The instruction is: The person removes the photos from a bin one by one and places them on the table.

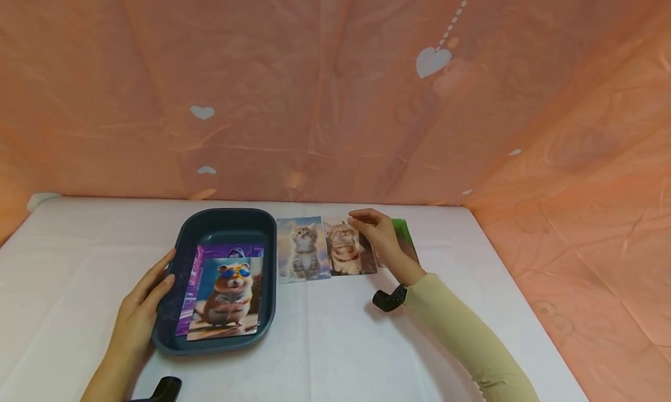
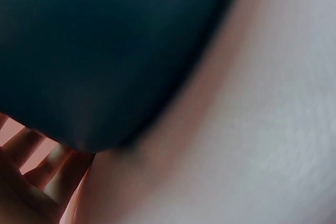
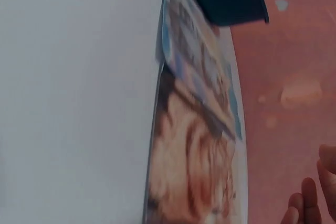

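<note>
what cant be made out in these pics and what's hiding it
- head: purple card, mostly covered by the hamster card
- head: green-edged card, partly behind the right-hand grip
- left wrist: left-hand grip, fingertips hidden by the tray
- right wrist: brown cat card, blurred and cut off by the bottom edge

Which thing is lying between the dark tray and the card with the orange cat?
The grey kitten card lies between the tray and the orange cat card; the head view shows this.
</note>
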